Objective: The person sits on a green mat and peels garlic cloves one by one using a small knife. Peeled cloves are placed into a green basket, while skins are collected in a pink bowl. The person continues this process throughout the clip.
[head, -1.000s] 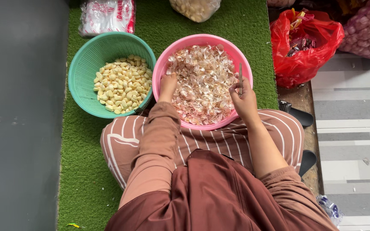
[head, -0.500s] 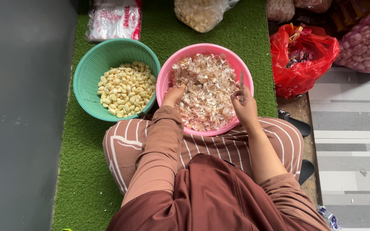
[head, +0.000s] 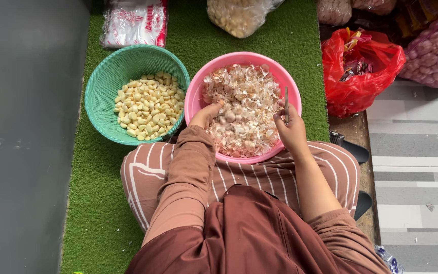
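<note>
Left hand (head: 206, 114) digs curled fingers into garlic skins in the pink bowl (head: 194, 96); right hand (head: 291, 124), frame centre-right, pinches an upright small knife (head: 286, 104).

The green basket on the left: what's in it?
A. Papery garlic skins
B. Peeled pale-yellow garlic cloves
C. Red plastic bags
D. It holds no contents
B. The green basket holds smooth, pale-yellow peeled cloves, while the papery skins lie in the pink bowl beside it, where the left hand reaches in.
</note>
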